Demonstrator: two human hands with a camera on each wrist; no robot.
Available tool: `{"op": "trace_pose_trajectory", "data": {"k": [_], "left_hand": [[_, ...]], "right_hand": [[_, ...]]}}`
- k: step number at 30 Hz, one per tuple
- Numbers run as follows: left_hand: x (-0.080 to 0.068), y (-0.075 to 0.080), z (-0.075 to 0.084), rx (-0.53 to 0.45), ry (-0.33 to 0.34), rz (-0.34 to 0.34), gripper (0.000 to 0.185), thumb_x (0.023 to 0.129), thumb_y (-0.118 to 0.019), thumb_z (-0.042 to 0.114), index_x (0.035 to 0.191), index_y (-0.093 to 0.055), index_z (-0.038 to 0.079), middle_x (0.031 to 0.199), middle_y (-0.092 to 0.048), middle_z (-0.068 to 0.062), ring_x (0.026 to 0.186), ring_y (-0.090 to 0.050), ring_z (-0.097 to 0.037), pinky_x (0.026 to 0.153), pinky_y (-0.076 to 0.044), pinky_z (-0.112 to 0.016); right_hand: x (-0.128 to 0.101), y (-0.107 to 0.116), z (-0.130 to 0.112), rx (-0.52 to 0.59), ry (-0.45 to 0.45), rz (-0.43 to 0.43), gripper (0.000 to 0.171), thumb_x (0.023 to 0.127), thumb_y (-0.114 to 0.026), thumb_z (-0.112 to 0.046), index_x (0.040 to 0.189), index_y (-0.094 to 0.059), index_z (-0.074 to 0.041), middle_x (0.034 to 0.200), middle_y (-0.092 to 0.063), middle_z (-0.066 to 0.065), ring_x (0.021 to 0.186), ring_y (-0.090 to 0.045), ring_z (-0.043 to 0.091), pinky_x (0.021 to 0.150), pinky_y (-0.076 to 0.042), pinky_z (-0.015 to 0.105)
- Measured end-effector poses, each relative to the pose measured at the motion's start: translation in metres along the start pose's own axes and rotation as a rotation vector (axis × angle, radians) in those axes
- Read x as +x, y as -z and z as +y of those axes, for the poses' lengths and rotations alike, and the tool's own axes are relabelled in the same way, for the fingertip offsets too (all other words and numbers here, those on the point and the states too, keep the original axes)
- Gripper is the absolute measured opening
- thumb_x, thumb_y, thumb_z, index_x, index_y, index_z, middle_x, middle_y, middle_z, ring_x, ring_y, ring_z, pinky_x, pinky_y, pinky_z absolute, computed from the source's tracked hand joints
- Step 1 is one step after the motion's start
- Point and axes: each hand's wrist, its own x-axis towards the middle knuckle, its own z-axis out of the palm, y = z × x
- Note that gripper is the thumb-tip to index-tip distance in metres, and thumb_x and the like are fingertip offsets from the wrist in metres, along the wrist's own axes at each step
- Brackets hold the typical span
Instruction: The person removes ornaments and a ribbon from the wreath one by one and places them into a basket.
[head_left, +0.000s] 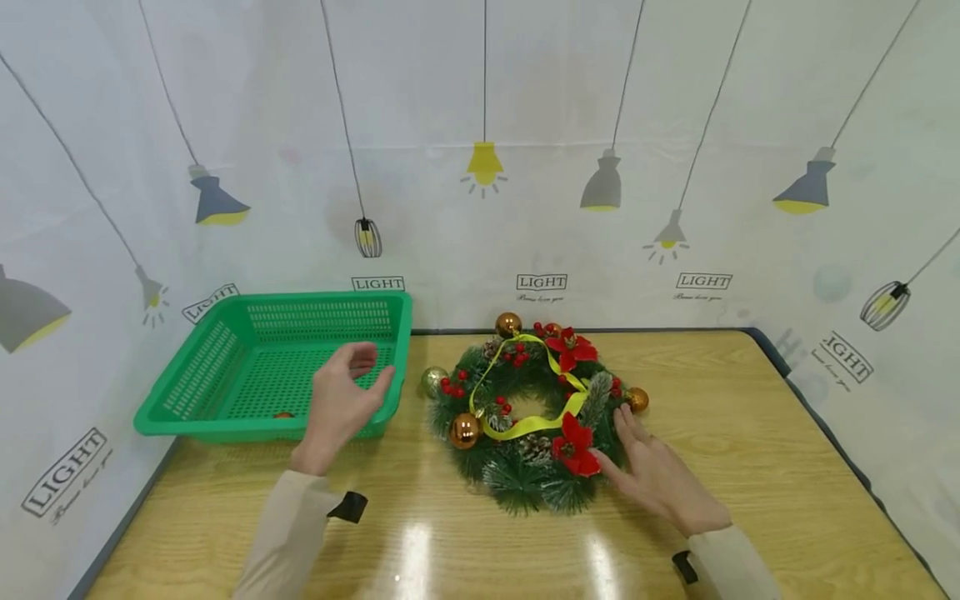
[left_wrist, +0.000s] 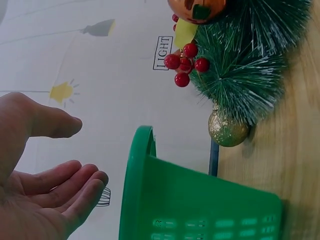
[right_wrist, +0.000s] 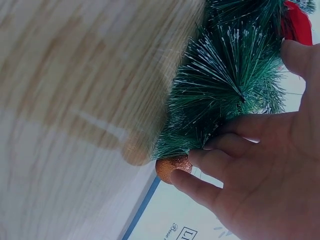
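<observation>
I'm seeing R hand [head_left: 660, 475] w/ straight fingers [right_wrist: 210, 155] touching wreath [head_left: 534, 412]; L hand [head_left: 341, 400] released, hovering over basket [head_left: 225, 333] beside wreath. Decorations seem mostly still attached; basket holding one small item.

Wreath [head_left: 534, 414]: lies flat on the wooden desk [head_left: 750, 433], near its far edge, with red flowers, berries, gold baubles and a yellow ribbon.
Right hand [head_left: 660, 479]: fingers straight, touching the wreath's near right side.
Left hand [head_left: 341, 404]: raised, fingers loosely curled, holding nothing, over the basket's near right corner.
Basket [head_left: 225, 350]: green, left of the wreath.
</observation>
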Motion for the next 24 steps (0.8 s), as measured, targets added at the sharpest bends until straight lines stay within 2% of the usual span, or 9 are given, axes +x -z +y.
{"op": "trace_pose_trajectory", "data": {"k": [3, 6, 7, 9, 17, 24], "left_hand": [[-0.003, -0.003, 0.005, 0.013, -0.037, 0.008, 0.038, 0.092, -0.073, 0.011, 0.124, -0.061, -0.005, 0.122, -0.065, -0.024, 0.113, -0.065, -0.038, 0.099, -0.057, -0.047], [-0.006, -0.006, 0.011, 0.026, -0.081, 0.021, 0.037, 0.091, -0.074, 0.009, 0.123, -0.061, -0.007, 0.120, -0.065, -0.025, 0.111, -0.066, -0.038, 0.097, -0.059, -0.046], [-0.007, -0.007, 0.013, 0.028, -0.093, 0.025, 0.037, 0.090, -0.075, 0.008, 0.122, -0.061, -0.007, 0.119, -0.065, -0.024, 0.110, -0.066, -0.038, 0.097, -0.059, -0.046], [-0.008, -0.008, 0.017, 0.030, -0.110, 0.028, 0.038, 0.090, -0.075, 0.007, 0.121, -0.061, -0.008, 0.119, -0.065, -0.025, 0.110, -0.066, -0.038, 0.096, -0.059, -0.046], [-0.014, -0.016, 0.023, 0.006, -0.101, -0.020, 0.040, 0.089, -0.077, 0.009, 0.122, -0.061, -0.008, 0.118, -0.067, -0.023, 0.110, -0.067, -0.036, 0.097, -0.059, -0.045], [-0.018, -0.027, 0.020, -0.014, -0.103, -0.052, 0.040, 0.088, -0.078, 0.009, 0.122, -0.062, -0.005, 0.118, -0.067, -0.022, 0.110, -0.067, -0.034, 0.097, -0.059, -0.044]], "right_hand": [[0.000, 0.000, 0.000, -0.004, 0.010, 0.019, 0.080, 0.104, -0.050, -0.048, 0.147, -0.036, 0.018, 0.156, -0.028, 0.038, 0.095, -0.071, 0.047, 0.105, -0.048, 0.060], [0.000, 0.000, 0.000, -0.009, 0.017, 0.037, 0.080, 0.104, -0.051, -0.048, 0.146, -0.037, 0.019, 0.156, -0.029, 0.038, 0.125, -0.053, 0.056, 0.107, -0.047, 0.059], [0.000, 0.000, 0.000, -0.008, 0.017, 0.040, 0.080, 0.104, -0.051, -0.048, 0.146, -0.037, 0.018, 0.156, -0.029, 0.038, 0.128, -0.051, 0.056, 0.106, -0.047, 0.059], [0.000, 0.000, 0.000, -0.007, 0.018, 0.044, 0.080, 0.104, -0.051, -0.049, 0.146, -0.037, 0.018, 0.156, -0.029, 0.038, 0.128, -0.051, 0.055, 0.105, -0.049, 0.059], [-0.001, 0.000, 0.000, -0.001, 0.017, 0.044, 0.080, 0.104, -0.050, -0.048, 0.146, -0.036, 0.018, 0.156, -0.028, 0.038, 0.126, -0.052, 0.056, 0.104, -0.050, 0.058], [-0.001, -0.002, 0.001, 0.002, 0.012, 0.028, 0.081, 0.104, -0.050, -0.048, 0.147, -0.035, 0.018, 0.157, -0.027, 0.038, 0.120, -0.057, 0.056, 0.107, -0.047, 0.059]]}}
